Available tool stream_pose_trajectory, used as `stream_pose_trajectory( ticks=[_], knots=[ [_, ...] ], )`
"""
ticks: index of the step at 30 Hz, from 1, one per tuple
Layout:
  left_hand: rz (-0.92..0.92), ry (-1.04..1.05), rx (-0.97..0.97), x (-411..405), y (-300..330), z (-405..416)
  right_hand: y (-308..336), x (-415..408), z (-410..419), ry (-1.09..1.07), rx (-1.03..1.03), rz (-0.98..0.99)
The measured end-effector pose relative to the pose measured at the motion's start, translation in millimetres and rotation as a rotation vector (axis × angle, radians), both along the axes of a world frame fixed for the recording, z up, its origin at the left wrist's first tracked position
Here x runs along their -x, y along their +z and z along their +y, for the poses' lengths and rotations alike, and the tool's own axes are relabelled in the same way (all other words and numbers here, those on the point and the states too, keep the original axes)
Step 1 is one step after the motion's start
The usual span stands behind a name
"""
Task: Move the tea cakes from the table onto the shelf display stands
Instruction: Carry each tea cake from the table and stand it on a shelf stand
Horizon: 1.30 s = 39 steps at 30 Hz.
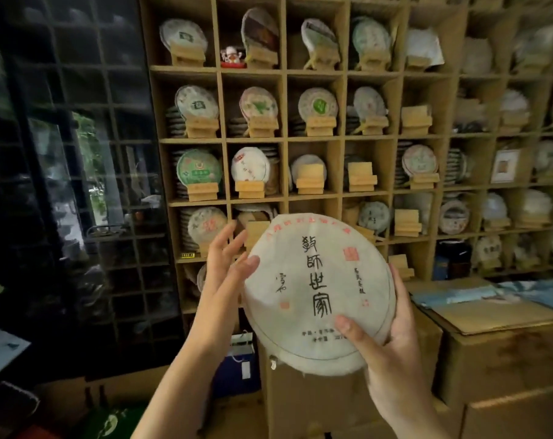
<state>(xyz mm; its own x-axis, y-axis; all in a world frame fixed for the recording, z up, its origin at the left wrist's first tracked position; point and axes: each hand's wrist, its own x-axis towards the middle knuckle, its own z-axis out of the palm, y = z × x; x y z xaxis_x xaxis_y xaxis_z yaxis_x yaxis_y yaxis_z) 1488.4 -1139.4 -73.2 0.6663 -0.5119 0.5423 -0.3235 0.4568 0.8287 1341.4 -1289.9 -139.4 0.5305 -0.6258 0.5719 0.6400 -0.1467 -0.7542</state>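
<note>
Right hand (392, 337) gripping, thumb curled forward; left hand (227, 264) open, fingers straight.

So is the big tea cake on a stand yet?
No: the tea cake is held before the shelf, right hand gripping it.

Third-row middle cubbies: bare wooden stands (311, 179) and (361, 177), open space above.
Neighbouring cubbies: filled by wrapped tea cakes (199, 167) on stands.
Below shelf: cardboard boxes (503, 340) crowding the approach.
Foreground: big tea cake (319, 293) hiding the lower cubbies.
</note>
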Motion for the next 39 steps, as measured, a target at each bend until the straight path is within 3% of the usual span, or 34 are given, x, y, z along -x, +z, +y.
stream_pose_trajectory(
  ticks=[4, 10, 16, 26, 39],
  knots=[
    [0.015, -0.215, -0.006, -28, -4, -33, -4, -25, -11, -0.074, 0.014, -0.008],
    [0.065, -0.267, 0.064, -65, -24, -75, -3, -75, -51, -0.103, -0.002, -0.056],
    [0.152, -0.226, 0.169, -114, -44, -125, -6, -147, -102, -0.053, -0.022, -0.056],
    [0.097, -0.094, 0.162, -225, -46, -223, 12, -266, -196, 0.04, -0.047, -0.071],
    [0.241, -0.126, 0.265, -341, -55, -281, 21, -372, -263, 0.002, 0.092, 0.199]
  ],
)
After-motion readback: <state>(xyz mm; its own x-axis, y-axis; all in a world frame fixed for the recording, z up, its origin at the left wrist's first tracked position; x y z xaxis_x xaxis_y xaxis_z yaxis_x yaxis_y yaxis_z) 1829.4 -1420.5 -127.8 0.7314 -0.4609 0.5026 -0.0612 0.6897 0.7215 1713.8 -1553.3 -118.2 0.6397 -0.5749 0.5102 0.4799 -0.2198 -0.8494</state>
